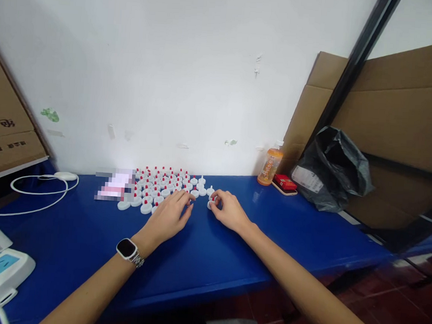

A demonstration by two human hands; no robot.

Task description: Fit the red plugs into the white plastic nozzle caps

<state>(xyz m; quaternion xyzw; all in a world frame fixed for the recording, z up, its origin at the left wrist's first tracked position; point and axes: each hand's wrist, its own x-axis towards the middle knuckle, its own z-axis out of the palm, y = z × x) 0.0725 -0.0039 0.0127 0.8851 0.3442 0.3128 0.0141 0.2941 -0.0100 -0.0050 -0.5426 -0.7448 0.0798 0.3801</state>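
Note:
My right hand [231, 211] has thumb and fingers closed at the red tip of a white nozzle cap [210, 206], which is low at the blue tabletop. To its left, my left hand [171, 212] hovers by the near edge of a group of white nozzle caps with small red tips [146, 208]. Its fingers are bent and the thumb is apart from them, with nothing visible between. A white cap with a bare nozzle [210, 191] stands just behind my right hand; another bare-nozzle cap [201, 186] is behind it. My left hand hides some caps.
A lit phone-like screen [120, 184], partly pixelated, lies left of the caps. An orange drink bottle [270, 166], a red box [285, 182] and a grey plastic bag [329, 175] stand back right. A white cable [41, 176] and a white device [12, 271] are at left.

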